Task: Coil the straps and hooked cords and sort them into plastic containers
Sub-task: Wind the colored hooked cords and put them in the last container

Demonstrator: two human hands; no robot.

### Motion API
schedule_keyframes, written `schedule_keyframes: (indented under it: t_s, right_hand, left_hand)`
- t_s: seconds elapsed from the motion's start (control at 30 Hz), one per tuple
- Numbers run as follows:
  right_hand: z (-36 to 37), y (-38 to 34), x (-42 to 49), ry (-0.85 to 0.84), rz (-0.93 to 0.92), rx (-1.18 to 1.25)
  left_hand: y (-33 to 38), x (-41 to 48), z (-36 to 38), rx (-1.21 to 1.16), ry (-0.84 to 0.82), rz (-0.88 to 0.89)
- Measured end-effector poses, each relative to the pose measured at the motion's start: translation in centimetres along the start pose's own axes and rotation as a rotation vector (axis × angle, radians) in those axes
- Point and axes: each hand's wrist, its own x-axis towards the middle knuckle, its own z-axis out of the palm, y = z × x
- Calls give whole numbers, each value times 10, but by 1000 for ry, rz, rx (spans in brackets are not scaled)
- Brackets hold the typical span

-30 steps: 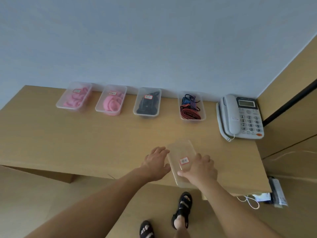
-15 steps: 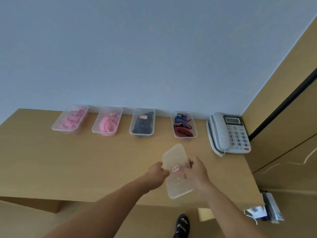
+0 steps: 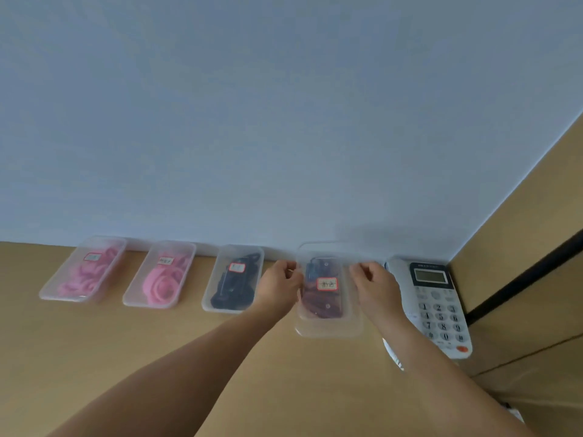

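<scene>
- Head view, the count: four plastic containers stand in one row along the foot of the wall (image 3: pixel 284 121), on a wooden table (image 3: pixel 126 357). There is one clear lid (image 3: pixel 329 324), one desk telephone (image 3: pixel 437 307), and two bare hands.
- Four red-bordered labels show. One is on each of the three containers out past the left fingers, and one is on the lid (image 3: pixel 327 283).
- The left hand (image 3: pixel 279 287) has its fingers (image 3: pixel 288 269) curled in, pinching the lid's left long edge.
- The right hand (image 3: pixel 373 283) has its fingers (image 3: pixel 362 269) curled the same way on the lid's right long edge.
- The lid lies flat between the two sets of fingertips, spanning the gap from one to the other.
- Directly beneath the lid, also between the fingers, is the fourth container (image 3: pixel 345 298). Red, blue and purple straps (image 3: pixel 318 305) show through the plastic. Whether the lid is seated on the rim cannot be told.
- Just outside the left knuckles stands the third container (image 3: pixel 233 279), holding dark cords.
- Further out from the left fingers is the second container (image 3: pixel 159 274), with pink coils.
- Farthest from the left fingers is the first container (image 3: pixel 83 269), also with pink coils.
- The telephone lies just outside the right hand, beside a wooden side panel (image 3: pixel 520 247).
</scene>
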Motion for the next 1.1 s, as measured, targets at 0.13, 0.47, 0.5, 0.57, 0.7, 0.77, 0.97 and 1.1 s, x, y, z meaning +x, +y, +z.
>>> schedule_keyframes:
  t_s: [0.13, 0.47, 0.5, 0.57, 0.7, 0.77, 0.97, 1.1]
  right_hand:
    - [13, 15, 41, -79, -7, -144]
    - [47, 43, 84, -190, -29, -290]
    - [49, 45, 84, -186, -23, -286]
    - [51, 48, 84, -177, 1, -268]
    - [53, 51, 87, -153, 66, -278]
    - [54, 52, 86, -129, 86, -286]
    - [61, 54, 79, -126, 184, -225]
    - [58, 61, 70, -137, 213, -235]
  left_hand:
    - [-6, 31, 19, 165, 41, -46]
    - [-34, 65, 37, 331, 47, -47]
    - [-36, 67, 38, 335, 51, -45]
    - [-40, 69, 38, 337, 52, -42]
    - [-46, 73, 41, 285, 24, -56]
    - [-50, 73, 43, 251, 12, -89]
    - [-50, 79, 41, 168, -9, -149]
    - [-53, 80, 40, 102, -44, -217]
